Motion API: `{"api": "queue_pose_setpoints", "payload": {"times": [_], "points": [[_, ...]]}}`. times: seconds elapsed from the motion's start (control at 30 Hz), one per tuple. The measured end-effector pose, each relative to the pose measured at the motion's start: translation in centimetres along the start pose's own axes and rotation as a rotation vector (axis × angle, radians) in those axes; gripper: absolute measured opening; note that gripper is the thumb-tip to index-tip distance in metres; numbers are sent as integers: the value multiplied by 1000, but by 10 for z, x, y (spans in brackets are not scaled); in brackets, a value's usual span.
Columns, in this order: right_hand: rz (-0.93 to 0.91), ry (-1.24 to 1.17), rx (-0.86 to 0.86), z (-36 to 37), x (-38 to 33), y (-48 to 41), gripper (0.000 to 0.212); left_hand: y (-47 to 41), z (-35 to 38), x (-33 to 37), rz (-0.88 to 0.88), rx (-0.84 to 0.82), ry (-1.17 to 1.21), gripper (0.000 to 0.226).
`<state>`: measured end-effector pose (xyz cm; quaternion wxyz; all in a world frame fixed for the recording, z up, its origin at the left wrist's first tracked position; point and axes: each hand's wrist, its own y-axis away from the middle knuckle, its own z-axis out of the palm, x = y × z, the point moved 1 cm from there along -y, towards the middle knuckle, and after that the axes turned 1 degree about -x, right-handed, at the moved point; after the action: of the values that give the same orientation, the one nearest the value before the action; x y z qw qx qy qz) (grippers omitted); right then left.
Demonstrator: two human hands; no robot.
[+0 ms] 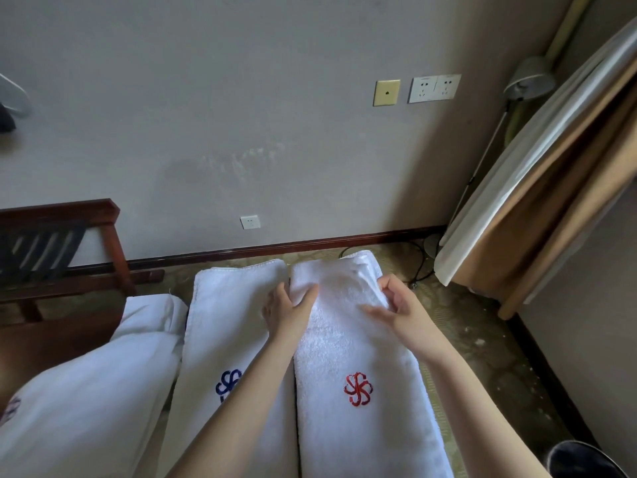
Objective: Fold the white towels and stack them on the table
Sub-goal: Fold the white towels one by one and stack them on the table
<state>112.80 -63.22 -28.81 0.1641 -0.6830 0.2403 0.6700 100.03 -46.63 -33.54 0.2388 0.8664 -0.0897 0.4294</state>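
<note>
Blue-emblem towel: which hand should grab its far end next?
Left, probably: the left hand is at the left edge of the red-emblem towel, beside the blue-emblem towel; the right hand is farther off.

Left hand [286,310]: bare.
Right hand [396,305]: bare.
Left forearm [241,391]: uncovered, along the left edge of the red-emblem towel [358,426].
Right forearm [458,381]: uncovered, over that towel's right edge.
Dark rounded shape [586,458]: right of the towel, possibly a shoe.

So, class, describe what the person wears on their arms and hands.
Nothing shows: the left hand and right hand are bare, without gloves, rings or a watch, and both forearms are uncovered, with no sleeve in view.
</note>
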Motion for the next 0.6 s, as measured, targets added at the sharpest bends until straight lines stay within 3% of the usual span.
{"api": "queue_pose_setpoints", "payload": {"times": [0.07,0.17,0.23,0.4,0.5,0.6], "points": [[-28,-61,-40,1,-5,9,31,4,-5,3,4,-36,80,88],[8,-230,-27,-2,-12,16,40,9,-10,6,4,-206,442,52],[10,-257,26,-4,-16,18,39,12,-13,4,21,-220,563,34],[-15,-153,238,-5,-15,-2,28,6,-21,22,317,41,419,45],[84,223,430,-6,0,-36,26,-16,-11,35,286,74,273,36],[291,475,392,-3,19,-58,18,-36,5,31,172,23,36,18]]}}
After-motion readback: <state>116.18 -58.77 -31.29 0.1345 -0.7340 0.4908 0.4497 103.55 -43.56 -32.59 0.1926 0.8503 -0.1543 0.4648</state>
